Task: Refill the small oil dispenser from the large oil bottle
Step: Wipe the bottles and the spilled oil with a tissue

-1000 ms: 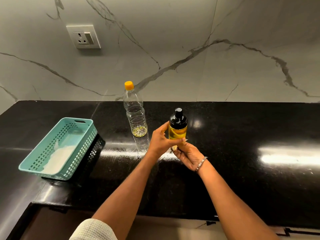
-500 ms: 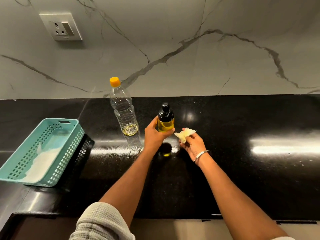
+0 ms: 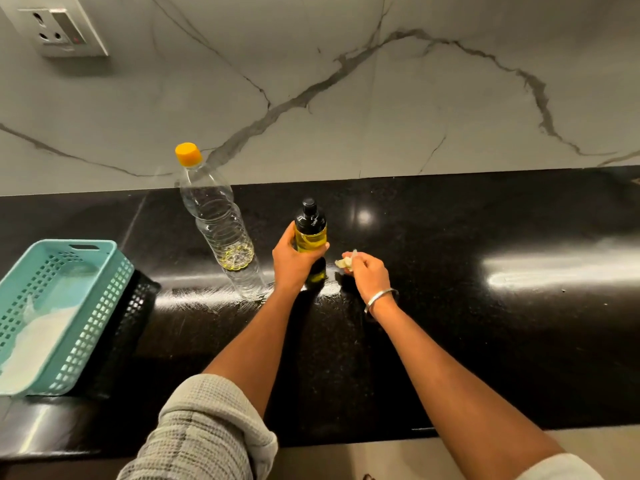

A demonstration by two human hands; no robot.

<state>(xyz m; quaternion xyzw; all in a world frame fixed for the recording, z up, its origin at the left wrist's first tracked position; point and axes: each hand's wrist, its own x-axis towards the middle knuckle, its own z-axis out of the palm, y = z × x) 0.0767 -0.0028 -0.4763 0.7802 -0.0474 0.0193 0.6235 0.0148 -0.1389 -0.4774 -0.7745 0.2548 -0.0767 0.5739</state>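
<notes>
Both hands work over the glossy black stone counter (image 3: 485,341) in the head view. Left hand (image 3: 292,263) wraps its fingers round the small glass oil dispenser with a black pump top (image 3: 310,230), which stands upright on the counter and shows yellow oil filling the visible part of its body. Right hand (image 3: 369,273) pinches a crumpled pale yellowish wad (image 3: 345,262) just right of the dispenser, apart from it. Just left of the dispenser stands the large clear ribbed plastic oil bottle with an orange cap (image 3: 216,220), capped and upright, with only a shallow layer of oil at its base. Farther left sits a turquoise perforated plastic basket (image 3: 100,306) holding something white.
</notes>
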